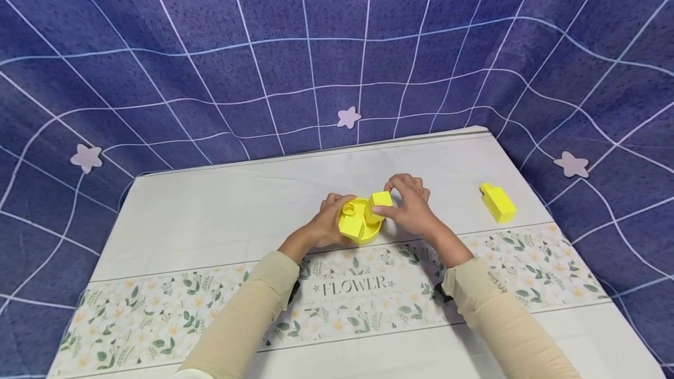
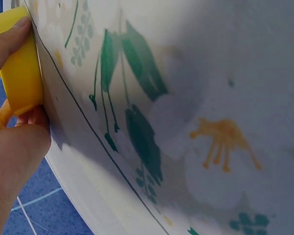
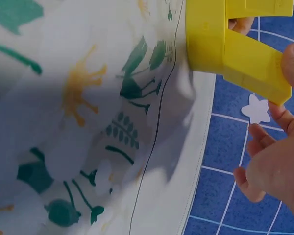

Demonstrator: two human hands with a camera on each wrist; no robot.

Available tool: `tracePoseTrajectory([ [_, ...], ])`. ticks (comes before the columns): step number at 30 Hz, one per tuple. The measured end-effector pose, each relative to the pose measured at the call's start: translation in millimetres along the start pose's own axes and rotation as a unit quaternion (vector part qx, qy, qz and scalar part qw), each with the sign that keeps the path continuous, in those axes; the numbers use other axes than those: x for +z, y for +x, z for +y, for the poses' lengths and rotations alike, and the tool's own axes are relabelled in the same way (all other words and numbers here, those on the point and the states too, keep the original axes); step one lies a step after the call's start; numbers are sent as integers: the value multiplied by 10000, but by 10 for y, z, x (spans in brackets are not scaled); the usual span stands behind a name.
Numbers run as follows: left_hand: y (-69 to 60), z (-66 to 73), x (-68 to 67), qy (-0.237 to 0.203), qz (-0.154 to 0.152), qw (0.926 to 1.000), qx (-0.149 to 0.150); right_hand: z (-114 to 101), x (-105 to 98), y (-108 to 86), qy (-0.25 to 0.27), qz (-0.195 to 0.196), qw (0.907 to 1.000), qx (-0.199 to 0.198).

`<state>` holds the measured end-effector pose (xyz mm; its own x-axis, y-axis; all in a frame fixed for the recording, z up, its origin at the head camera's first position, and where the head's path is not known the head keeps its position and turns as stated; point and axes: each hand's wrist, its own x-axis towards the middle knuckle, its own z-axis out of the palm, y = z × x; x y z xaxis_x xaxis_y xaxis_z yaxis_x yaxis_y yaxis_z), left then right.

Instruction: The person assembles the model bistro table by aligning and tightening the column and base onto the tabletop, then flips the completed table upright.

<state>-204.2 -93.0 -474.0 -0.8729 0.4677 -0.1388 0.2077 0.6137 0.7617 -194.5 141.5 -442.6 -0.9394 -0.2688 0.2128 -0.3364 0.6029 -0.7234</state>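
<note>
A round, shallow yellow dish [image 1: 371,236] stands on the table in front of me. My left hand [image 1: 327,224] grips its left side, the thumb on its wall in the left wrist view. Inside the dish are a yellow box-shaped piece [image 1: 351,227] and a small yellow ring-topped part [image 1: 348,209]. At the dish's right side, my right hand [image 1: 413,206] pinches another yellow box-shaped piece [image 1: 381,199] between thumb and fingers. In the right wrist view this box-shaped piece [image 3: 257,66] leans outward, its lower end in the dish [image 3: 206,39].
A yellow box-shaped piece with a narrow neck [image 1: 499,203] lies on the table to the right. The white tablecloth [image 1: 210,215] carries a flowered band [image 1: 174,314]. Blue gridded curtain fabric [image 1: 337,57] hangs behind the table and along its sides.
</note>
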Motion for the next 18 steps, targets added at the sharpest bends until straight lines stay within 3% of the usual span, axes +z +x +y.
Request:
tracePoseTrajectory([
  [6, 10, 4, -6, -48, -42, 10000, 15, -14, 4, -13, -241, 79, 9996, -103],
  [12, 7, -22, -7, 110, -11, 9996, 241, -15, -38, -56, 88, -147, 9997, 196],
  [18, 5, -35, -58, 89, -182, 9989, 418, 40, -172, -102, 313, 102, 9987, 386],
])
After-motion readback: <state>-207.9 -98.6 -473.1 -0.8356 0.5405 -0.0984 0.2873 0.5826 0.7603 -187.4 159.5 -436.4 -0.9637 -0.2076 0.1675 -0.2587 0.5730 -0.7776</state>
